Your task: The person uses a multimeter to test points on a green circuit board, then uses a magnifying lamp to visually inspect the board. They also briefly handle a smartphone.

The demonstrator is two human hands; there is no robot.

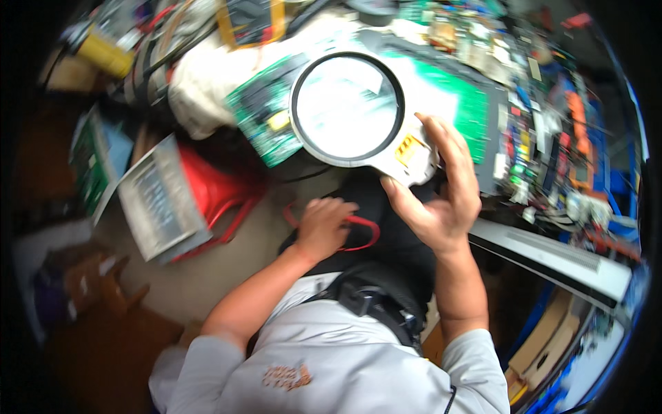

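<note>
A round magnifying lamp (348, 110) with a black inner ring and white housing hangs over the bench. My right hand (445, 183) grips its housing on the right, thumb below and fingers above, beside a yellow label. Under the lens lies a green circuit board (265, 114), partly washed out by glare. A second green board (469, 103) shows to the right of the lamp. Down at my lap, my left hand (327, 224) is closed around a tool with red looped handles (365, 233), likely pliers; its jaws are hidden.
Loose electronic parts (538, 131) crowd the bench's right side. A multimeter with an orange-yellow edge (252, 24) lies at the far side. To the left stands a red stool (221, 200) with a grey metal-framed panel (165, 200) against it. A long white casing (552, 255) sits at the lower right.
</note>
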